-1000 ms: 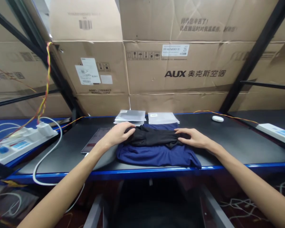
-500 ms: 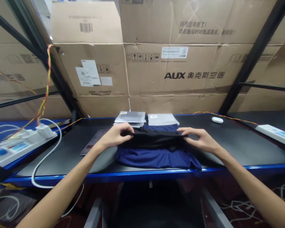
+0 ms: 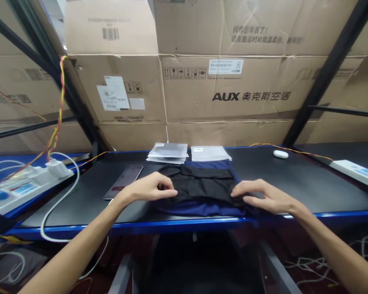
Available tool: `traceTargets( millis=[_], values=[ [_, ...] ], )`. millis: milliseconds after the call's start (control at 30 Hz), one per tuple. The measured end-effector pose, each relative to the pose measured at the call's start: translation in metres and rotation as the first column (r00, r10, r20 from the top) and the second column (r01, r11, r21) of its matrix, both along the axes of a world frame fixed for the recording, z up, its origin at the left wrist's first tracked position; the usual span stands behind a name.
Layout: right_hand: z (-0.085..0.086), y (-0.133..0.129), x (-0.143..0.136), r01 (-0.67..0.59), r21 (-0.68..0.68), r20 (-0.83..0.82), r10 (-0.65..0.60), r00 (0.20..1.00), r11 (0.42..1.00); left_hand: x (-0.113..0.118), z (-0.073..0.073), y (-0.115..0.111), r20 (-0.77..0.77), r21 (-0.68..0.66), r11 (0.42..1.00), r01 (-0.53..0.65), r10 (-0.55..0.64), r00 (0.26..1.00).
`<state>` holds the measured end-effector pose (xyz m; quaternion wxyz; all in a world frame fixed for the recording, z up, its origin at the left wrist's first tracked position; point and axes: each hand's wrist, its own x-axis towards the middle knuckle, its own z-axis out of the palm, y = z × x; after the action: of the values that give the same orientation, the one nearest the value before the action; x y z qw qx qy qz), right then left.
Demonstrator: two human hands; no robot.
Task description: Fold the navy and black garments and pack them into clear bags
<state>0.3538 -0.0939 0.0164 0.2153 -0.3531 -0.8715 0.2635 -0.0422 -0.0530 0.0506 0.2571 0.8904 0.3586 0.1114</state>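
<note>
A piece of black fabric [image 3: 202, 185], apparently a garment with a wide band along its far side, lies spread over dark blue cloth [image 3: 190, 210]. At its left side my left hand [image 3: 155, 188] pinches the near part between thumb and fingers. My right hand [image 3: 262, 195] grips the opposite side in the same way, its thumb tucked under the fingers. The blue cloth shows beneath the near edge and again behind the black fabric. Just where the fingertips meet the fabric is partly hidden.
Two piles of translucent packets, a left pile [image 3: 168, 151] and a right pile [image 3: 210, 153], lie behind the fabric. A phone-like tablet [image 3: 124, 181] rests at left. White power strips [image 3: 30, 183] sit at both sides. A small white case [image 3: 280, 154] is at right; cardboard [image 3: 227, 110] stands behind.
Both hands have come down and toward me with the near edge of the black fabric. It now lies flatter and covers more of the blue cloth.
</note>
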Motion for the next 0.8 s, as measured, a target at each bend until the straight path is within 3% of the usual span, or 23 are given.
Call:
traceTargets(
  millis=[67, 167, 333, 533, 667, 800],
  values=[
    [0.001, 0.008, 0.001, 0.113, 0.003, -0.026, -0.113, 0.993, 0.994, 0.006, -0.001, 0.012, 0.027, 0.073, 0.996, -0.044, 0.042, 0.999],
    [0.000, 0.025, 0.001, 0.275, 0.123, -0.079, -0.267, 0.960, 0.953, 0.015, -0.003, 0.032, 0.082, 0.226, 0.972, -0.066, 0.048, 0.995],
    [-0.011, 0.060, 0.001, 0.220, 0.316, -0.011, -0.229, 0.973, 0.923, 0.030, -0.012, 0.057, -0.077, 0.357, 0.932, 0.057, -0.032, 0.997],
    [-0.016, 0.074, -0.001, 0.182, 0.267, 0.088, -0.212, 0.973, 0.946, 0.036, -0.022, 0.071, -0.139, 0.368, 0.927, 0.067, -0.017, 0.990],
    [-0.003, 0.071, -0.001, 0.319, 0.202, -0.048, -0.316, 0.947, 0.926, 0.037, -0.024, 0.076, -0.106, 0.373, 0.928, 0.021, 0.020, 0.994],
    [0.008, 0.086, 0.000, 0.382, 0.076, -0.202, -0.361, 0.911, 0.921, 0.046, -0.019, 0.084, 0.045, 0.366, 0.920, -0.140, 0.133, 0.990]
  ],
)
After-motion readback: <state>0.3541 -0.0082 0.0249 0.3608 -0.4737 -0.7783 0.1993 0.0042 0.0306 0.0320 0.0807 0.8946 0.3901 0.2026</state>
